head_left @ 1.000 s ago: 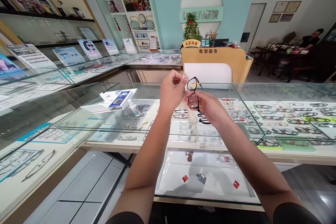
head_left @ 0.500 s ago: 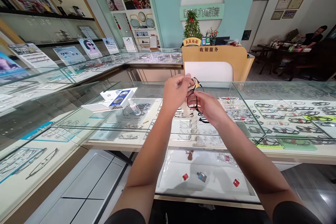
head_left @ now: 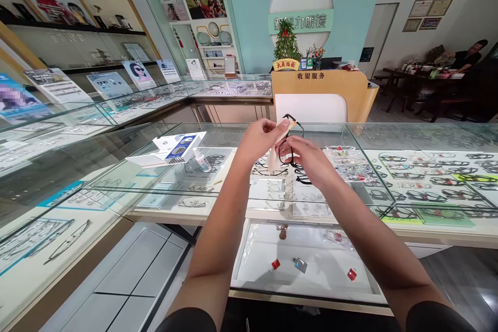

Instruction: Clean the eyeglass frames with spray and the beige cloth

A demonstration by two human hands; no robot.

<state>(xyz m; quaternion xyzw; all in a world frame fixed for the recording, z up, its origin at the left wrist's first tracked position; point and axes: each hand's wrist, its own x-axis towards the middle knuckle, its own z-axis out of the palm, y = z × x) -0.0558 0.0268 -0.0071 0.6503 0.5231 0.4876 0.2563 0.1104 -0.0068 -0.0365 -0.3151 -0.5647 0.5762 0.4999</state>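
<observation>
Above the glass counter, my right hand point(head_left: 309, 160) grips a pair of black-framed eyeglasses point(head_left: 286, 162), with the lower lens rim showing by its fingertips. My left hand point(head_left: 260, 140) is closed on a pale cleaning cloth point(head_left: 280, 129), pinched between thumb and fingers at the upper part of the glasses. The cloth's lower end hangs down behind the frame. One temple arm sticks out up and to the right. How far the cloth wraps round the upper lens is hidden by the fingers.
A small white spray bottle point(head_left: 202, 160) and an open white-and-blue box point(head_left: 171, 148) stand on the glass counter point(head_left: 229, 132) to the left. Display eyeglasses point(head_left: 426, 194) lie under the glass. Below is an open drawer point(head_left: 264, 275) with small packets. Another person point(head_left: 469, 57) sits far right.
The left hand has turned and dropped slightly, so the cloth shows more between its thumb and the glasses. The right hand keeps its hold, and the view has shifted slightly.
</observation>
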